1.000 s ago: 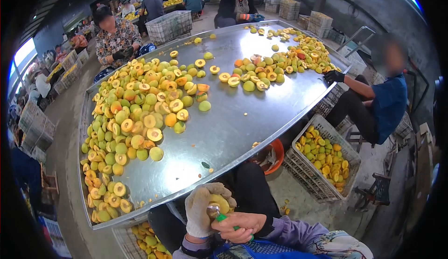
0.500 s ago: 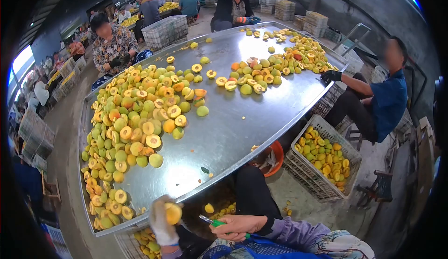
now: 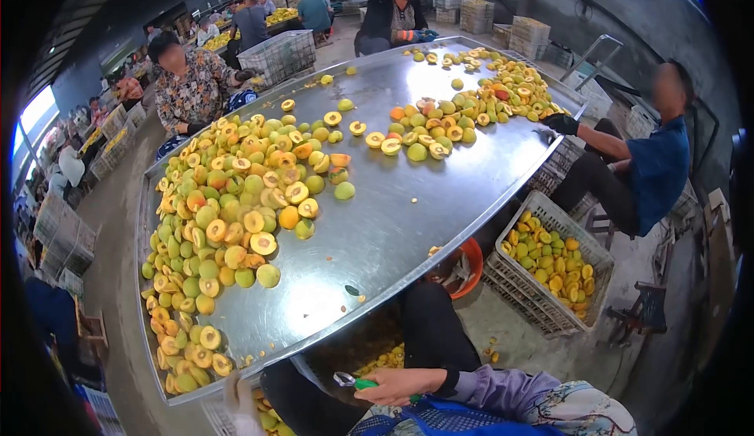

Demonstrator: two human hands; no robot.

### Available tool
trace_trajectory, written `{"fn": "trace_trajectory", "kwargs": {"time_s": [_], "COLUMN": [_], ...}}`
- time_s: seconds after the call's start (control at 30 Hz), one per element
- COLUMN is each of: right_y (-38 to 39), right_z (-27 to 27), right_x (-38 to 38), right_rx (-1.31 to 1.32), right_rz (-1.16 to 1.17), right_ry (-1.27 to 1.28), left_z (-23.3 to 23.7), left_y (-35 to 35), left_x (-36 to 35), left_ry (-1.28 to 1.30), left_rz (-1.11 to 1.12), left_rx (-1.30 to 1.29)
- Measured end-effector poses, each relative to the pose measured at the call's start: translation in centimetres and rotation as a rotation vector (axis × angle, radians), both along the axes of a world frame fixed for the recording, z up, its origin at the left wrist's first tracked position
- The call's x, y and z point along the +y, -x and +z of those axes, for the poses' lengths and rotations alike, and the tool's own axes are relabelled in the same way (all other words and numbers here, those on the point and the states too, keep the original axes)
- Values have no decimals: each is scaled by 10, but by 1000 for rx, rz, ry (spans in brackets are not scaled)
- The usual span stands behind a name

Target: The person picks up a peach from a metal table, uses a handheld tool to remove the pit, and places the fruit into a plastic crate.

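My right hand [image 3: 395,386], bare, is closed around a green-handled tool [image 3: 366,383] with a looped metal tip pointing left. My left hand [image 3: 242,406], in a pale glove, is smeared by motion beside the table's near left corner, over a crate of fruit; its fingers cannot be made out. A large heap of halved and whole yellow-green fruit [image 3: 208,247] covers the left part of the metal table [image 3: 353,224]. A second heap [image 3: 471,110] lies towards the far right. Cut fruit [image 3: 385,360] also shows below the table edge, near my knees.
A crate of fruit halves [image 3: 547,267] stands right of the table, beside a red bucket [image 3: 471,267]. Co-workers sit at the left, far and right sides. A small stool [image 3: 642,308] is at the right; stacked crates [image 3: 64,228] stand far left.
My left hand has moved down and left, and the fruit half it held no longer shows. The tool's tip has turned slightly. The left co-worker's one hand has moved outward to the crate.
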State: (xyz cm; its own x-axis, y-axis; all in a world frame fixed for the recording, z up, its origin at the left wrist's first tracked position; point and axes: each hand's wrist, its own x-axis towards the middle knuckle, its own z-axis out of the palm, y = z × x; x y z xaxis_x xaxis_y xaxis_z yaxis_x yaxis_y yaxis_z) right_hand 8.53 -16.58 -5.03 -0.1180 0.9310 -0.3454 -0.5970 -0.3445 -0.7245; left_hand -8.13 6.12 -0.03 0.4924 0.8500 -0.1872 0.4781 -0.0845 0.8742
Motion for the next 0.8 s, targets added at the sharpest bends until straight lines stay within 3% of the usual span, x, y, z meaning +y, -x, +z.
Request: {"fn": "trace_trajectory", "kwargs": {"time_s": [0.07, 0.13, 0.2, 0.27, 0.47, 0.53, 0.6, 0.8], "right_y": [3, 4, 6, 8, 1, -3, -8, -55], "right_z": [5, 7, 4, -10, -25, -28, -36, -25], "right_x": [3, 4, 3, 1, -2, -2, -4, -28], "right_rx": [-60, -121, -154, -208, -329, -387, -565, -713], "right_rz": [25, 40, 5, -41, -113, -108, -132, -163], "right_ry": [2, 7, 3, 44, 114, 110, 93, 362], "left_z": [-5, 8, 22, 13, 2, 5, -3, -7], "left_y": [-16, -36, -55, -82, -88, -89, -92, -109], "left_x": [-7, -30, -50, -58, -60, -59, -54, -24], "left_ry": [132, 21, 95, -400, -366, -148, -138, -133], "left_rz": [-273, -654, -850, -974, -1007, -967, -935, -965], "left_rx": [-128, -261, -189, -367, -145, -144, -111, -37]}}
